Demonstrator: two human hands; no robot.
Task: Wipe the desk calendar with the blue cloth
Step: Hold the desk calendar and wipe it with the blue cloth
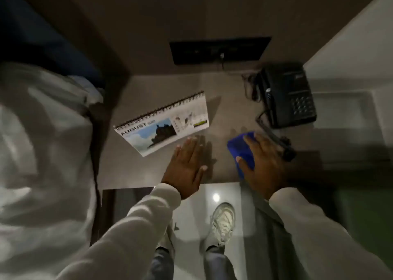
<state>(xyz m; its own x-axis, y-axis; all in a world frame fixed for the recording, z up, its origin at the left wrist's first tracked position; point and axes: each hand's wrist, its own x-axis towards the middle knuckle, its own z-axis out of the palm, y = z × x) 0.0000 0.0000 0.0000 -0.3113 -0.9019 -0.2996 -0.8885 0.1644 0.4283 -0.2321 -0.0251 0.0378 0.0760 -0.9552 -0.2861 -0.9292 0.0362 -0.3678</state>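
**Me:** Desk calendar [162, 123] stands on the grey desk [225, 109], spiral binding on top, August page with a landscape photo facing me. It's angled, not square to the desk's front edge.

**Q:** Hands?

**Me:** Left hand [186, 169] is flat, fingers spread and loose, gripping nothing, just in front of the calendar's near edge. Can't tell if the fingertips touch the page. Right hand [262, 162] is to the right of the calendar, apart from it, palm down with fingers closed over the blue cloth [242, 150], pressing it on the desk.

**Q:** Rest of the surface?

**Me:** Black phone [286, 94] well right of the calendar and further back, cord tangled beside it. A dark pen-like object [276, 141] lies just right of the cloth; blurred. Dark socket panel [220, 50] on the wall behind the calendar.

**Q:** Room?

**Me:** Dim. White bedding [42, 152] left of the calendar, glossy pale floor [197, 220] below the desk edge, my shoe [223, 222] on it.
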